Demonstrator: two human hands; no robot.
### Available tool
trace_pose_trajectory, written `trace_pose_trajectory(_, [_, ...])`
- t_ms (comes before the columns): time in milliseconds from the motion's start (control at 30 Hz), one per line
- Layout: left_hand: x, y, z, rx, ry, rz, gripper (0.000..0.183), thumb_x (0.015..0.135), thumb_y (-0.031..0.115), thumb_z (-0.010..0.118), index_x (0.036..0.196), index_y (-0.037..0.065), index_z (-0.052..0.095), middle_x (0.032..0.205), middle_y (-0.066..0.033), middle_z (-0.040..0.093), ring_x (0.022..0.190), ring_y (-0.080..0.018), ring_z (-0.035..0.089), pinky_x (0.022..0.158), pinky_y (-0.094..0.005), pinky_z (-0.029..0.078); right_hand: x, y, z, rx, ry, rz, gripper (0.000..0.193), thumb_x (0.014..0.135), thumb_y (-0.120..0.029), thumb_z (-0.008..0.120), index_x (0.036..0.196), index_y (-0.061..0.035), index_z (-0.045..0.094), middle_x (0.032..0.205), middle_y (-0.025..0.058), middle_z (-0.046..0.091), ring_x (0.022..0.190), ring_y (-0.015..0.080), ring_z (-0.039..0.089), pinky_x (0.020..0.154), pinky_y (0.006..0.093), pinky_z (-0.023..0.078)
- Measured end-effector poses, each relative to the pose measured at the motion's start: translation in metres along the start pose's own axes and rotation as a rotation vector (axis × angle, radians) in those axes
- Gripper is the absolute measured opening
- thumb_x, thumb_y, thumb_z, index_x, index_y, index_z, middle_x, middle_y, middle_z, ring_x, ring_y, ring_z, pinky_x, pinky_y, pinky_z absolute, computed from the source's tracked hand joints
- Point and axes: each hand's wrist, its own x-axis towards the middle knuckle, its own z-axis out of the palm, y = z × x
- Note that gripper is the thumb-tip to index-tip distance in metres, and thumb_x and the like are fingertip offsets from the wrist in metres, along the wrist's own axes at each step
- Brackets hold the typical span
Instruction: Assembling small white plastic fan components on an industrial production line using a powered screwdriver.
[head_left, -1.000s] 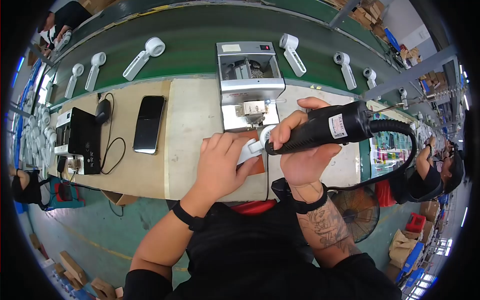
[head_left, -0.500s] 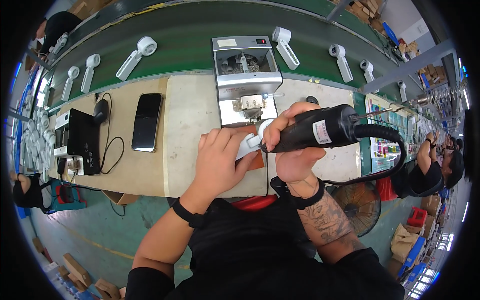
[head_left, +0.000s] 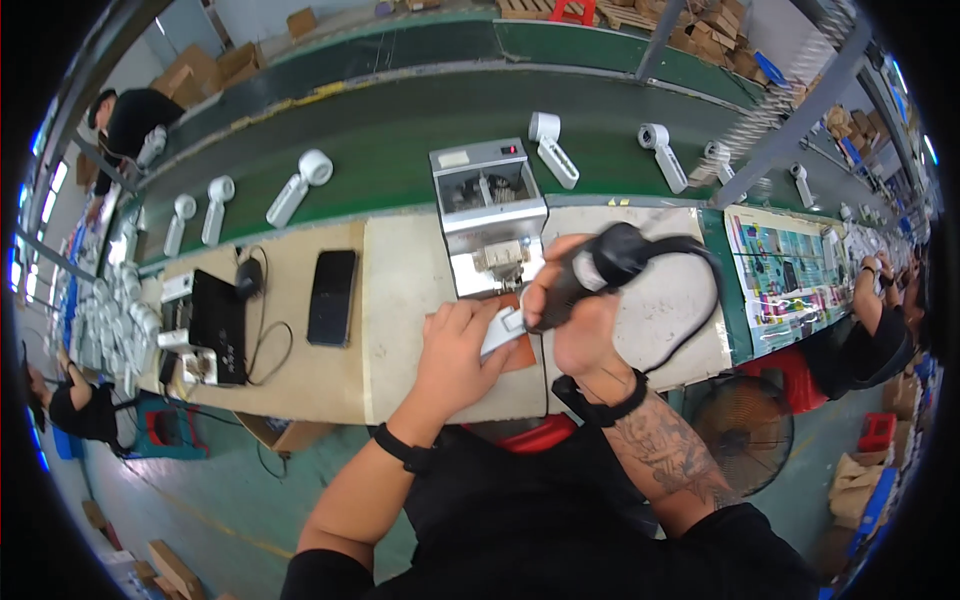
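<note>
Conveyor belt (head_left: 400, 150), dark green and broad, curves across the far side, with white devices like handheld fans spaced along it. Nearer me stretches my worktable (head_left: 650, 335), covered in tan and pale sheets. Low on my right, beside the table's near edge, is a round floor fan (head_left: 742, 435). Straight ahead, at the back of the table, I have a silver machine (head_left: 490, 215) with an open-topped bin, and well to the left a black box (head_left: 218, 325) with a cable near it. My right hand (head_left: 582, 325) is wrapped firmly around a thick black power tool (head_left: 592, 268), slightly blurred, its cord looping off to the right; its front end points down and left, and my fingers hide the tip, so I cannot tell whether it touches the work. My left hand (head_left: 458, 345) is closed to a narrow grip, fingers along the far side and thumb along the near side of the white piece I am working on. Left of that hand, well apart, a dark phone (head_left: 332, 297) lies flat. Just in front of the machine lies an orange pad (head_left: 523, 356), partly covered. Over it, between my two hands, is that white piece (head_left: 501, 332), its farther end hidden behind my right fingers.
</note>
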Motion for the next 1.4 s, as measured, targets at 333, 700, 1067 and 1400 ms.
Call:
trace_pose_trajectory(333, [-0.02, -0.006, -0.082, -0.984, -0.095, -0.564, 0.042, 0.097, 0.018, 0.07, 0.134, 0.005, 0.057, 0.099, -0.0095, 0.071, 0.079, -0.013, 0.065, 0.066, -0.0274, 0.054, -0.038, -0.134, -0.125, -0.261, 0.292, -0.252, 0.093, 0.081, -0.087, 0.061, 0.124, -0.0075, 0.04, 0.069, 0.0034, 0.053, 0.057, 0.0149, 0.054, 0.056, 0.0293, 0.045])
trace_pose_trajectory(700, [0.163, -0.218, -0.054, -0.133, 0.25, -0.556, 0.031, 0.105, 0.021, 0.053, 0.133, 0.011, 0.063, 0.1, -0.0086, 0.066, 0.083, -0.016, 0.06, 0.071, -0.0314, 0.047, -0.108, -0.121, -0.214, -0.473, 0.441, -0.233, 0.086, 0.083, -0.076, 0.072, 0.119, -0.0033, 0.044, 0.068, 0.0037, 0.06, 0.057, 0.0082, 0.051, 0.053, 0.0231, 0.038])
trace_pose_trajectory(1067, [0.151, -0.154, -0.014, 0.005, 0.412, -0.487, 0.053, 0.109, 0.038, 0.053, 0.149, 0.004, 0.053, 0.149, -0.023, 0.054, 0.134, -0.0359, 0.053, 0.115, -0.0427, 0.039, -0.102, -0.12, -0.223, -0.749, 0.374, -0.262, 0.057, 0.08, -0.001, 0.08, 0.126, -0.0036, 0.047, 0.085, 0.0034, 0.064, 0.076, 0.0099, 0.06, 0.07, 0.0247, 0.047])
trace_pose_trajectory(1400, [-0.088, 0.022, -0.001, -0.302, 0.19, -0.346, 0.014, 0.101, 0.011, 0.062, 0.096, -0.003, 0.062, 0.096, -0.0115, 0.064, 0.091, -0.0173, 0.06, 0.081, -0.0323, 0.048, -0.056, -0.109, -0.176, -0.711, 0.483, 0.013, 0.036, 0.088, -0.031, 0.085, 0.105, -0.0054, 0.066, 0.084, 0.0011, 0.067, 0.081, 0.0096, 0.064, 0.073, 0.0312, 0.055])
